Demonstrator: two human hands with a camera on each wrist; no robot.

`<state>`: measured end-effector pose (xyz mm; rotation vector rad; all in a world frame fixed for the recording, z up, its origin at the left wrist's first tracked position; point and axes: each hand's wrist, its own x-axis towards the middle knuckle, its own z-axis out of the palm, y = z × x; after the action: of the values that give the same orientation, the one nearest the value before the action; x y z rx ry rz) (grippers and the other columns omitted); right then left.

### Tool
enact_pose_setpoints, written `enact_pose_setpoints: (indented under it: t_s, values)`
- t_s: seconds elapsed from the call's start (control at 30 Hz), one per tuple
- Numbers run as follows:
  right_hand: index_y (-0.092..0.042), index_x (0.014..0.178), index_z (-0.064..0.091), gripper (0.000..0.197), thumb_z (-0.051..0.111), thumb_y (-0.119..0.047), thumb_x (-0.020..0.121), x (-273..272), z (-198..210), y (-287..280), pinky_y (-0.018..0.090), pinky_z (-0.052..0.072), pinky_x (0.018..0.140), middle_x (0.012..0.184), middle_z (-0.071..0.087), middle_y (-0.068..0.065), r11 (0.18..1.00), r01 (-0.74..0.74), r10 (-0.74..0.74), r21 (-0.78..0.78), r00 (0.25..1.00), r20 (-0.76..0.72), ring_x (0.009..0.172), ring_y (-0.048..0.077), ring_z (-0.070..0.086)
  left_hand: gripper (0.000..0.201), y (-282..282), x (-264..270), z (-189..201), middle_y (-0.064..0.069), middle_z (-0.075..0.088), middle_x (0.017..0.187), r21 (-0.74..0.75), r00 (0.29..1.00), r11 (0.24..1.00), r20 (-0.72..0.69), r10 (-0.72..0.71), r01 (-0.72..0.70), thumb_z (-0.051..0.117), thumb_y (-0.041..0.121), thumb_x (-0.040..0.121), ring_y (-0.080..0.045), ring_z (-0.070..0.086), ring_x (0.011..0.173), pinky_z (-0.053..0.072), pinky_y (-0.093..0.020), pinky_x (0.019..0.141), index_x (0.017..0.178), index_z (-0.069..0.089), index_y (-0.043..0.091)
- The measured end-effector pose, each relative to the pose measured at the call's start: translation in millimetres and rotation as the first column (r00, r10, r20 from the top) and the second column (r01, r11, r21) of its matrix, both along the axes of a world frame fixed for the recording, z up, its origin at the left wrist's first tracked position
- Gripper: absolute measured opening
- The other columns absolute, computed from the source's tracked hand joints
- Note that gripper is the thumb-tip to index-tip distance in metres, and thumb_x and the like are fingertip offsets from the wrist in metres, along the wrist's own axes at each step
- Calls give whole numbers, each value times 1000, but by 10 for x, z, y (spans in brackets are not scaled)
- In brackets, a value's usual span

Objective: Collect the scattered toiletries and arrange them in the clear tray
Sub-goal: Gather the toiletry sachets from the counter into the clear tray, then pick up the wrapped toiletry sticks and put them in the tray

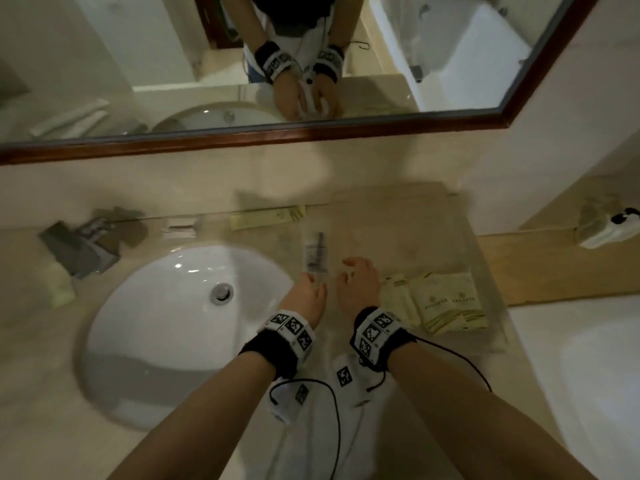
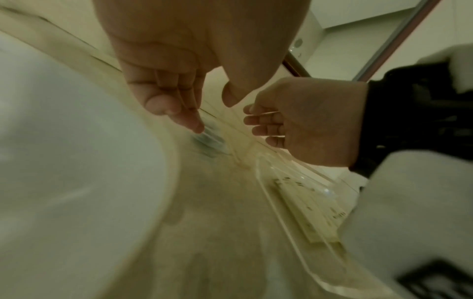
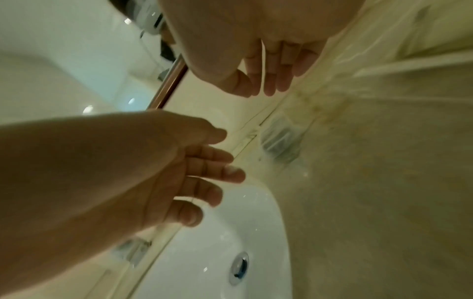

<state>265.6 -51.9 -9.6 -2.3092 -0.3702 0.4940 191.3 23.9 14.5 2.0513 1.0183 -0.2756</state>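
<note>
The clear tray [image 1: 398,220] lies on the counter to the right of the sink. A stack of cream packets [image 1: 443,303] lies in its near right corner. A clear sachet with a dark item inside [image 1: 315,254] lies by the tray's left side; blur hides whether it is inside the rim. My left hand [image 1: 317,289] hovers just before that sachet [image 2: 210,139] with straight fingers [image 2: 187,121], holding nothing. My right hand [image 1: 349,271] hangs beside it over the tray, fingers [image 3: 271,81] relaxed and empty.
The white sink [image 1: 166,306] takes up the left. A long cream packet [image 1: 266,218] and a small white sachet [image 1: 180,230] lie along the back wall. Grey packets [image 1: 83,247] and a pale green bar [image 1: 60,292] lie at far left. A mirror hangs above.
</note>
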Motion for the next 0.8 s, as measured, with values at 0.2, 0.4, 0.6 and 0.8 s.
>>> enact_pose_setpoints:
  t_s: [0.2, 0.4, 0.6, 0.8]
  values:
    - [-3, 128, 42, 44, 48, -21, 88, -174, -116, 743, 42, 35, 104, 137, 42, 16, 951, -180, 196, -253, 980, 38, 122, 33, 40, 36, 620, -495, -114, -19, 64, 113, 4, 990, 990, -41, 138, -137, 39, 30, 97, -32, 59, 106, 46, -37, 92, 124, 41, 5]
    - [-4, 131, 40, 48, 48, -21, 87, -299, -216, 1063, 45, 29, 109, 142, 36, 17, 944, -169, 194, -285, 979, 63, 130, 33, 35, 34, 1013, -822, -153, -20, 62, 115, 30, 981, 982, -48, 187, -186, 40, 24, 98, -29, 59, 108, 44, -34, 92, 123, 42, 2]
    - [-9, 118, 49, 33, 52, -16, 86, -800, -215, 1529, 39, 27, 104, 131, 46, 11, 964, -235, 247, -124, 965, 91, 124, 30, 39, 33, 1476, -1244, -248, -15, 62, 101, 82, 960, 959, -53, 275, -270, 38, 28, 96, -29, 60, 91, 48, -37, 82, 118, 47, 5]
    - [-12, 116, 51, 29, 49, -15, 87, -1598, -188, 2229, 38, 30, 102, 129, 47, 9, 907, -410, 415, -101, 909, 31, 121, 27, 42, 33, 2093, -1993, -256, -17, 62, 114, 46, 896, 897, -38, 442, -441, 41, 25, 96, -32, 58, 104, 46, -35, 88, 121, 46, 3]
